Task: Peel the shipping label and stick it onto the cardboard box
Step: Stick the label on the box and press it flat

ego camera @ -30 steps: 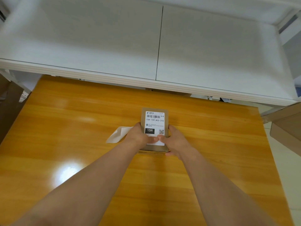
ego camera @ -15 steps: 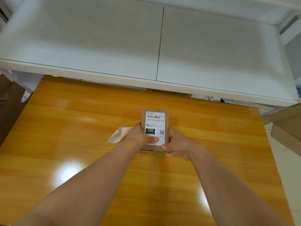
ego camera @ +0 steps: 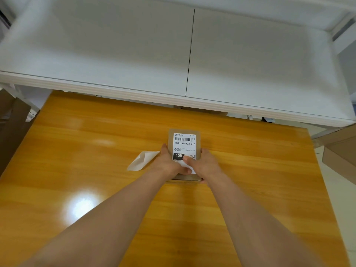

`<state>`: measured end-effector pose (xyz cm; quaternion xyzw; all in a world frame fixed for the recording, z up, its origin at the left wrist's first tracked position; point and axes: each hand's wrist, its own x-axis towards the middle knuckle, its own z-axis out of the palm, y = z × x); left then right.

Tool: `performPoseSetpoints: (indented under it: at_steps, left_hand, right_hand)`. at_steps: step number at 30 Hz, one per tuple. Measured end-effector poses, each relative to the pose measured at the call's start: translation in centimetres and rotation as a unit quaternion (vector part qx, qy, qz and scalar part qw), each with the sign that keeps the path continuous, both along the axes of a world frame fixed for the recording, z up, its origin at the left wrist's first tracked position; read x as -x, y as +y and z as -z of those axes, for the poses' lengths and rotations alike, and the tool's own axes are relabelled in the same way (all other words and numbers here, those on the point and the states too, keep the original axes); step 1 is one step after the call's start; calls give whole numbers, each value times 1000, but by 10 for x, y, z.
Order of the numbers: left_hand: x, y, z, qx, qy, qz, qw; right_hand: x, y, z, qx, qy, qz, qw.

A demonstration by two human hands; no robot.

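A small brown cardboard box [ego camera: 198, 132] lies flat on the orange wooden table [ego camera: 96, 151]. A white shipping label [ego camera: 184, 144] with a barcode, "15H-159-A03-210" and a black "15H" block lies on its top face. My left hand [ego camera: 169, 163] grips the box's left side, its thumb on the label's lower part. My right hand [ego camera: 205, 165] holds the right side, with its thumb pressing on the label near the QR code. The label's lower edge is hidden under both thumbs.
A white backing paper [ego camera: 141, 161] lies curled on the table just left of my left hand. A white shelf [ego camera: 173, 54] overhangs the table's far edge. Brown cardboard boxes [ego camera: 341, 153] stand off the table's right side, and dark cardboard [ego camera: 11, 128] stands at the left.
My right hand has closed in from the box's lower right corner, and its thumb now presses on the label. The left hand and the box have barely moved.
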<state>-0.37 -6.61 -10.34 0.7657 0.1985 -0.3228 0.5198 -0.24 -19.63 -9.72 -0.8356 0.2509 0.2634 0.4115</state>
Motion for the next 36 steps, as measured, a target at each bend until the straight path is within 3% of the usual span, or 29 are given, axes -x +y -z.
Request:
performPoseSetpoints:
  at_steps: [7, 11, 14, 16, 21, 29, 32, 36]
  left_hand:
    - [1, 11, 0, 13, 3, 37, 999]
    - [-10, 25, -6, 38, 85, 66, 994]
    - [-23, 26, -12, 29, 113, 30, 993]
    - [-28, 20, -15, -1, 86, -3, 996]
    - [-27, 11, 0, -121, -19, 19, 992]
    - [-45, 19, 7, -127, -14, -47, 991]
    - [-50, 11, 6, -49, -72, 1, 996]
    - [-58, 6, 9, -117, -111, 73, 984]
  right_hand:
    - [-1, 2, 1, 1, -7, 5, 1000]
    - [-5, 2, 1, -23, 14, 18, 999]
    - [-7, 2, -1, -36, 35, 1, 999]
    - [-7, 3, -1, -38, 31, -11, 999]
    - [-4, 1, 1, -27, 16, -28, 999]
    - [-6, 0, 6, -39, 33, 4, 999]
    - [-6, 0, 6, -33, 31, 0, 999]
    - [-6, -2, 7, -31, 26, -11, 999]
